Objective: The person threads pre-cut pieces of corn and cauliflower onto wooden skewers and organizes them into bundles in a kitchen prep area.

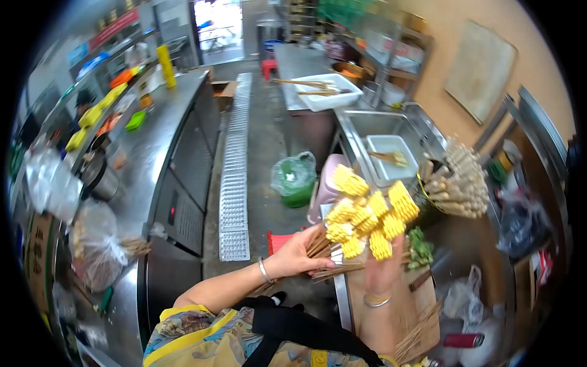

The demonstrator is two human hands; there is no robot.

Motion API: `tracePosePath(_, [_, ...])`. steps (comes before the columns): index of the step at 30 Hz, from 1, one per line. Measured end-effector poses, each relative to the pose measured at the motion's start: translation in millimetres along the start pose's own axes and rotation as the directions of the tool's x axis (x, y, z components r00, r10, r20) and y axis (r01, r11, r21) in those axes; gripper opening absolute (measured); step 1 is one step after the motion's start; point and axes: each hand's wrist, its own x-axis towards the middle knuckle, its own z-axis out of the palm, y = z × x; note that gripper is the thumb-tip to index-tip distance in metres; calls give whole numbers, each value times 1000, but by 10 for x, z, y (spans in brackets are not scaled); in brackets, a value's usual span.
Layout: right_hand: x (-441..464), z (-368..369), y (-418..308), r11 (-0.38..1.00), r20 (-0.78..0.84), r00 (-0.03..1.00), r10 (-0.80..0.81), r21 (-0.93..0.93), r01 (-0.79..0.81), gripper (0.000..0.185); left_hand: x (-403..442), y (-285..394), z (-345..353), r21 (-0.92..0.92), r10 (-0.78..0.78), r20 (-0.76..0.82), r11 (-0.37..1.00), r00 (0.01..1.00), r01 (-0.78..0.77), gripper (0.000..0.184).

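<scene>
My left hand (298,255) is closed around a bundle of thin wooden skewers (318,246). Their far ends carry several yellow, ridged pieces (362,215) that look like corn. Just below and against these pieces is my right hand (384,272), raised with the palm side showing; the pieces hide most of its fingers. Underneath lies a wooden cutting board (428,330) with loose skewers (411,335) and a wooden-handled tool (420,281) on it. A bunch of green leafy vegetables (419,249) sits beside the board's far edge.
Ahead is a metal sink (361,122) holding a white tub (374,174). A white tray (345,101) of skewers stands behind it. Many pale skewered items (465,177) stand at right. A steel counter (162,131) runs along the left, and a green bag-lined bucket (296,189) is on the floor.
</scene>
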Motion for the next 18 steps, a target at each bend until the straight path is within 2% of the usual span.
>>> tracePosePath(1, [-52,199,210,990,171,975,-138,41,133,55,-81,-2,-74,-9,172,-106,985,979,-174,71])
tracePosePath(2, [-159,406,336,993,202,978,52,92,-72,58,-199,37,-168,-32,129,-219,990,967,-139,67])
tracePosePath(3, [-262,635,429,949,253,935,250,129,-288,62,-335,111,-264,-59,82,-343,992,936,-109,64])
tracePosePath(4, [-402,737,608,960,491,825,280,-129,-249,63,-428,73,-357,14,253,-488,959,835,-283,60])
tracePosePath(5, [-531,761,821,933,684,650,331,-340,-117,65,-534,136,-445,-150,172,-498,948,850,-280,59])
tracePosePath(7, [-779,1032,1167,821,778,294,555,-454,-347,46,-852,256,-638,-147,192,-608,927,771,-346,60])
tracePosePath(8, [-937,1109,1469,816,722,399,566,-419,-400,20,-1019,251,-780,-154,241,-595,902,767,-403,59])
tracePosePath(9, [-879,1345,1416,628,601,222,768,-637,-447,8,-1195,229,-931,-157,296,-578,874,761,-459,58])
tracePosePath(10, [-955,1500,1603,699,641,294,709,-584,-412,7,-1388,227,-1047,-174,294,-574,868,764,-465,54])
tracePosePath(11, [-1056,1600,1802,766,674,368,640,-523,-374,5,-1615,258,-1128,-103,276,-611,901,742,-420,50])
tracePosePath(13, [-1248,1900,2059,860,759,440,479,-506,-65,6,-2054,327,-1268,287,441,-680,895,586,-341,48])
tracePosePath(14, [-1354,2066,2139,879,789,396,471,-457,-136,4,-2230,249,-1342,281,452,-732,882,509,-379,46])
tracePosePath(15, [-1478,2369,2043,930,846,400,352,-363,-53,3,-2417,179,-1422,273,454,-782,865,427,-421,44])
tracePosePath(16, [-1532,2509,2138,920,862,343,374,-392,-19,3,-2692,269,-1469,307,362,-817,932,449,-193,36])
tracePosePath(17, [-1570,2660,2249,911,877,277,392,-412,14,5,-2938,414,-1527,266,238,-841,964,486,-11,40])
tracePosePath(18, [-1711,2849,2351,923,876,290,385,-359,-141,7,-3118,348,-1593,289,262,-858,957,441,-8,40])
